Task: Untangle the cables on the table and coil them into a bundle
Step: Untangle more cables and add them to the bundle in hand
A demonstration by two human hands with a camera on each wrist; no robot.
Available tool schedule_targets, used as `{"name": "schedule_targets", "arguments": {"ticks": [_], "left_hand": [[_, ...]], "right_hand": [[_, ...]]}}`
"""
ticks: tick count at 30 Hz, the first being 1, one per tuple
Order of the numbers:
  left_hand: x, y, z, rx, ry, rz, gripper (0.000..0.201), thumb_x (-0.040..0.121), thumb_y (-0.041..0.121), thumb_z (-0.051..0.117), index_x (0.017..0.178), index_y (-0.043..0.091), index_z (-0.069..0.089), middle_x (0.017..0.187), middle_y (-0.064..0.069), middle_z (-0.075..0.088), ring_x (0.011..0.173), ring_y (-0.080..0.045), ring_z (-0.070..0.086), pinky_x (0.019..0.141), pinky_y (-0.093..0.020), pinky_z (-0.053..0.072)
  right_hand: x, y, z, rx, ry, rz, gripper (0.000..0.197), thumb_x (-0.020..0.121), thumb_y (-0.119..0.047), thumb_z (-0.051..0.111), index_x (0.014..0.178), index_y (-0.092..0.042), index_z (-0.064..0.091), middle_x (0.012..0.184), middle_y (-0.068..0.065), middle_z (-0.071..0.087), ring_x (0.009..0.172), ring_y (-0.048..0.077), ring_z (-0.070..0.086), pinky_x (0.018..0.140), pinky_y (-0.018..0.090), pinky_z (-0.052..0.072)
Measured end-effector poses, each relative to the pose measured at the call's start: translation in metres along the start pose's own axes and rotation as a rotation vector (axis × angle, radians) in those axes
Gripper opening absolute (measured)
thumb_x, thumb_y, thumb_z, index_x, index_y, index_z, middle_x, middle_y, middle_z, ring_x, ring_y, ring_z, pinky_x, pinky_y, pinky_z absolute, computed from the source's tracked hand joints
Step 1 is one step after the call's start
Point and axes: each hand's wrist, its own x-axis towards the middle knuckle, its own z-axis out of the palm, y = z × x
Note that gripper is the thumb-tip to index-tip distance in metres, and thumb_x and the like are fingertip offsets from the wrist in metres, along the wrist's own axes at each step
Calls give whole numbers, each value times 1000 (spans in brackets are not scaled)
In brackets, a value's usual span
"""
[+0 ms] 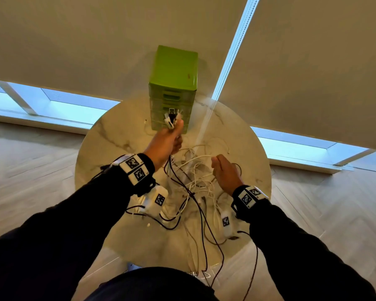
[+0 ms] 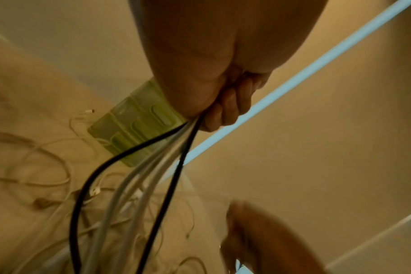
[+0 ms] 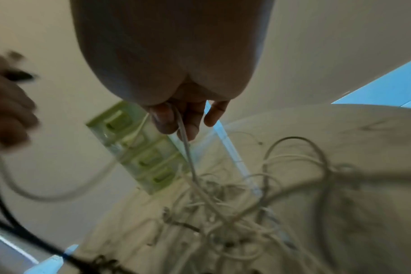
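Step in hand, as judged: drawing single strands out of the knot while the gathered plug ends stay collected. To do it well — keep the left hand (image 1: 165,141) high and steady as an anchor, pull one white strand at a time with the right, slowly, and stop if the pile lifts as a lump.

The left hand is closed in a fist around a bunch of white and black cable ends (image 1: 171,120), plugs sticking out above the thumb toward 12 o'clock; the black and pale leads (image 2: 150,166) hang from under its curled fingers (image 2: 228,109).

The right hand (image 1: 226,173) is loosely curled, at 3 o'clock of the pile; one thin white cable (image 3: 184,144) runs between its fingertips (image 3: 164,120) down into the tangle — pinched, not gripped hard.

The tangled white and black cables (image 1: 193,181) lie mid-desk on the round marble-patterned desk (image 1: 109,144), some strands trailing over the 6 o'clock edge. A green plastic drawer unit (image 1: 174,83) stands at 12 o'clock.
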Motion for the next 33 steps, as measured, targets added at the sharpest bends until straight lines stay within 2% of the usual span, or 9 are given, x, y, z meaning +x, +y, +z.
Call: {"name": "schedule_targets", "arguments": {"ticks": [5,10,13,17,20,23,27,30,33], "left_hand": [[-8,-36,16,229,84,-129,50,103,54,42,78,14,61,70,1,59,52,-4,49,56,-23,36],[-1,-36,19,-16,84,-207,45,103,51,44,95,14,69,88,-2,66,71,-11,54,58,-25,36],[3,-24,23,-226,74,-199,48,107,41,40,81,10,67,91,-7,72,76,-13,61,67,-27,39],[7,-4,22,-449,106,-131,43,107,35,41,69,16,45,61,0,58,61,-16,61,61,-26,44],[8,10,11,-512,100,-69,41,106,37,42,69,20,43,54,6,39,45,-10,38,50,-23,32],[14,24,-7,-460,162,43,39,106,39,42,71,22,44,53,9,31,43,-8,25,47,-24,24],[16,34,-14,-293,226,129,38,107,38,40,73,21,45,52,11,30,46,-7,23,47,-23,20],[8,17,-2,56,130,131,33,107,37,41,78,24,50,62,9,39,51,-6,33,50,-21,28],[3,-8,13,210,85,47,21,106,25,43,90,23,57,67,6,50,52,-1,40,52,-17,34]], "right_hand": [[6,-59,-5,78,-14,-176,26,106,-42,36,90,-24,48,67,-6,58,63,22,58,62,37,46],[2,-67,6,-15,-76,-326,35,106,-47,27,128,-27,46,83,2,71,66,22,64,60,38,48],[-4,-63,2,30,-128,-307,28,107,-40,32,114,-21,51,63,-9,52,53,5,49,53,25,33],[-13,-35,3,2,-269,-268,31,106,-44,30,101,-21,50,63,-7,50,56,8,46,59,29,36],[-15,-5,2,-67,-295,-194,25,105,-50,28,96,-34,45,63,-5,53,56,13,49,59,30,38],[-20,26,-3,-171,-326,-159,23,103,-56,26,91,-41,39,72,1,59,66,23,56,68,39,47],[-9,38,-11,-189,-229,-116,31,103,-49,32,86,-27,45,74,7,60,68,29,54,72,47,50],[5,12,-18,-94,-71,-88,44,98,-59,28,85,-22,50,69,6,62,68,35,58,68,47,50],[14,-27,-20,11,-4,-136,40,105,-46,34,87,-16,55,67,-2,58,66,27,57,67,42,47]]}}
